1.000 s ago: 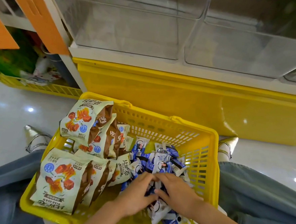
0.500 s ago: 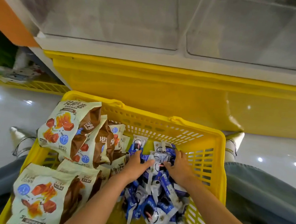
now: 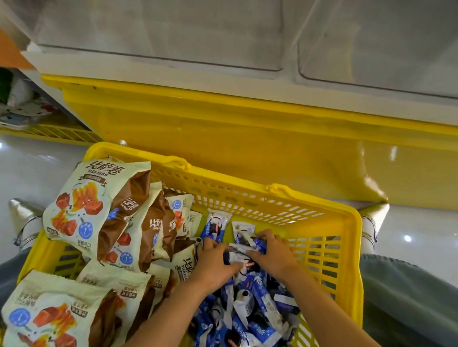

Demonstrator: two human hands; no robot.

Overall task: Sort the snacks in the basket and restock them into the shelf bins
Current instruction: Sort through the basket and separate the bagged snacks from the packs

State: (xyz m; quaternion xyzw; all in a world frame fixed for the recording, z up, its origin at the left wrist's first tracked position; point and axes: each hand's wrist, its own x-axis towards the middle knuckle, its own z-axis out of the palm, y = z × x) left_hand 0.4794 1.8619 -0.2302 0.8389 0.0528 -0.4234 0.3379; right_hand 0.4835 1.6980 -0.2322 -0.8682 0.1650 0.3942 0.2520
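Note:
A yellow plastic basket (image 3: pixel 334 235) sits between my knees. Its left half holds several large cream-and-brown snack bags (image 3: pixel 95 207). Its right half holds a heap of small blue-and-white snack packets (image 3: pixel 253 310). My left hand (image 3: pixel 213 264) and my right hand (image 3: pixel 276 255) lie side by side on the far end of that heap, fingers curled round a bunch of the small packets between them. Two more small packets (image 3: pixel 216 224) stand against the basket's far wall just beyond my fingers.
Two clear plastic shelf bins (image 3: pixel 157 19) (image 3: pixel 394 41) stand on the white shelf above. A solid yellow panel (image 3: pixel 225 135) runs below the shelf, right behind the basket. My legs and pointed shoes (image 3: pixel 22 213) flank the basket on the glossy floor. Another yellow rack (image 3: pixel 44 130) lies far left.
Both hands have moved from the near end of the blue-packet heap to its far end and gathered packets there. The view has shifted closer to the shelf.

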